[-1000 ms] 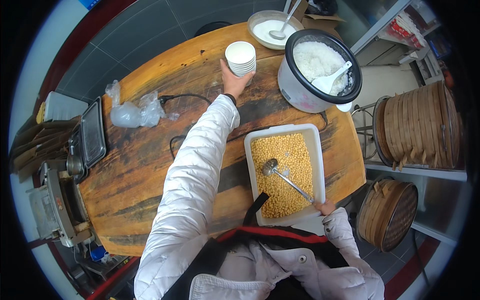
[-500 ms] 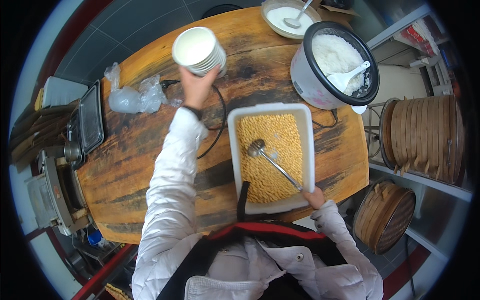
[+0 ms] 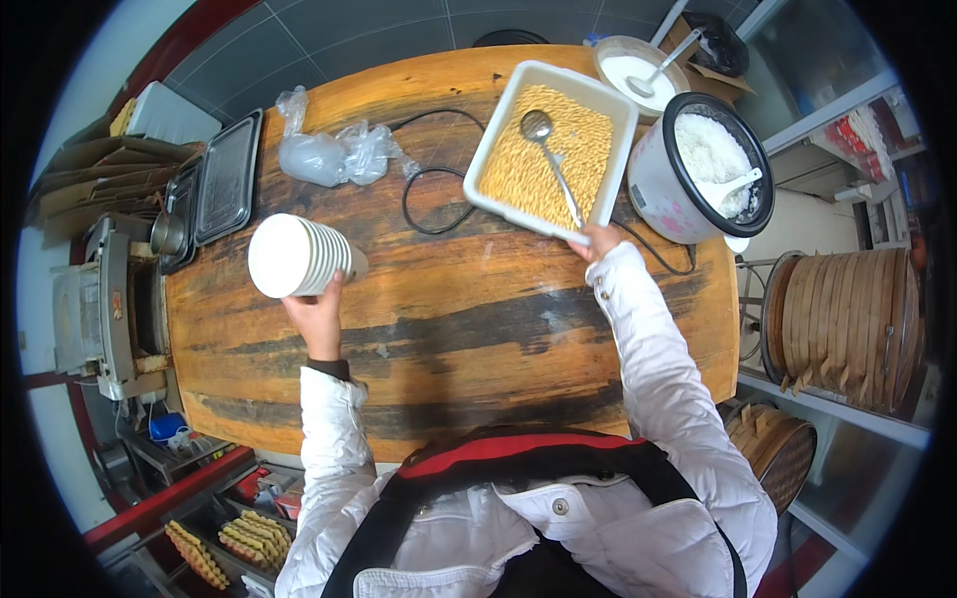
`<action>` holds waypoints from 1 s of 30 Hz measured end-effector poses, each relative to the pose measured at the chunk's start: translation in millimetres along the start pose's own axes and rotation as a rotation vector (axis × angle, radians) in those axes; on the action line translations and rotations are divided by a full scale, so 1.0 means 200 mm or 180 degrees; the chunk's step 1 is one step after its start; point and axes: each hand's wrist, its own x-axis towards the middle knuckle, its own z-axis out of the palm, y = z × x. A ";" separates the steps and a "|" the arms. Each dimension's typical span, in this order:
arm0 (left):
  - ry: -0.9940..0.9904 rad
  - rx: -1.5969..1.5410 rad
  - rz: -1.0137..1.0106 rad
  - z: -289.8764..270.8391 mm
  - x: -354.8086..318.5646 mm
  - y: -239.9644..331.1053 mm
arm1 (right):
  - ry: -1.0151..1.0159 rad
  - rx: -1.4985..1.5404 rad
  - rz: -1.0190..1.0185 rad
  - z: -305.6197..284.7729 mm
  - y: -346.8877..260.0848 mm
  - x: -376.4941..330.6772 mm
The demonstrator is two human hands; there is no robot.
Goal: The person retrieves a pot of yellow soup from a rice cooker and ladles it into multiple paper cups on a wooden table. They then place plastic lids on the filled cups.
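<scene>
A stack of white paper cups (image 3: 329,249) is in my left hand (image 3: 317,317), whose fingers are wrapped round it above the left part of the table, the top cup's mouth facing up and left. With my right hand (image 3: 601,242) I grip the near rim of a white plastic tub (image 3: 505,211). Yellow beans (image 3: 518,169), which look like soybeans, fill much of the tub. A metal ladle (image 3: 551,157) lies on the beans, its handle end near my right fingers. Whether those fingers also touch the handle I cannot tell.
Right of the tub stands a rice cooker (image 3: 648,189) of white rice with a white paddle; behind it is a bowl of white contents (image 3: 638,85) with a ladle. A black cable (image 3: 437,231) and plastic bags (image 3: 334,157) lie on the wooden table (image 3: 478,359). Bamboo steamers (image 3: 842,329) stand right.
The tub, with its beans and ladle, has moved away from me to the far side of the table. My left hand has brought the cup stack nearer and to the left.
</scene>
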 end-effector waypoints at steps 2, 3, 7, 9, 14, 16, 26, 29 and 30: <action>-0.0001 0.0080 -0.0119 -0.06 -0.09 -0.05 | -0.0038 -0.0047 0.0094 0.08 -0.08 0.10; 0.0016 0.0097 -0.0225 -0.09 -0.14 -0.07 | -0.0065 -0.0101 0.0120 0.09 -0.09 0.13; 0.0039 -0.0165 -0.0481 -0.15 -0.31 -0.14 | 0.0039 -0.0385 0.0104 -0.01 -0.13 0.18; 0.0057 -0.0299 -0.0682 -0.18 -0.39 -0.17 | -0.0049 -0.0730 0.0240 -0.08 -0.16 0.18; 0.0087 -0.0452 -0.0674 -0.24 -0.48 -0.24 | -0.0425 0.0539 -0.0213 -0.17 -0.05 0.01; 0.0117 -0.0457 -0.0605 -0.26 -0.50 -0.28 | 0.0033 0.0638 -0.0648 -0.22 0.04 -0.14; 0.0563 -0.0092 -0.0600 -0.44 -0.68 -0.40 | -0.1658 -0.1944 -0.0623 0.26 0.86 -0.86; 0.0594 0.0239 -0.0485 -0.56 -0.72 -0.36 | -0.2315 -0.2231 -0.1054 0.58 0.95 -0.96; 0.0617 0.0198 -0.0486 -0.61 -0.72 -0.35 | -0.2451 -0.2446 -0.1240 0.70 0.95 -0.98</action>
